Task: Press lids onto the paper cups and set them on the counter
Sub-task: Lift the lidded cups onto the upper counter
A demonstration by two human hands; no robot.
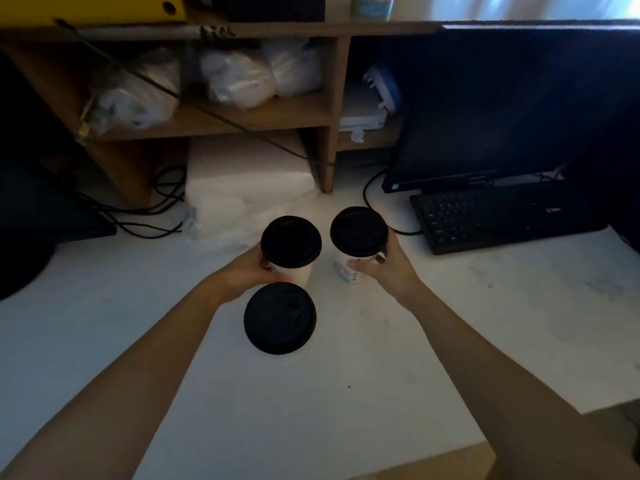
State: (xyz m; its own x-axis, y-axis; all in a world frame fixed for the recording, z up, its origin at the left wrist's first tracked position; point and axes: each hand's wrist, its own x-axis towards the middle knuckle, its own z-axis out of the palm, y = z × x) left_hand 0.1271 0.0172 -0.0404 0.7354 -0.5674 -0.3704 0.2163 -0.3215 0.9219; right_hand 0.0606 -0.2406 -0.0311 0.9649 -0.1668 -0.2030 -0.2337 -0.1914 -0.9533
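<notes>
Three white paper cups with black lids are on the white counter (450,323). My left hand (244,271) grips the left cup (291,241) from its left side. My right hand (384,268) grips the right cup (358,232) from its right side, thumb across the printed wall. The third lidded cup (280,318) stands nearest me, just below the left cup and partly hiding my left fingers. Whether the two held cups touch the counter I cannot tell.
A black keyboard (491,216) and dark monitor (502,109) stand at the right. Wooden shelves (214,116) with plastic bags are at the back, and black cables (149,216) trail at the left. A clear plastic bag (242,199) lies behind the cups.
</notes>
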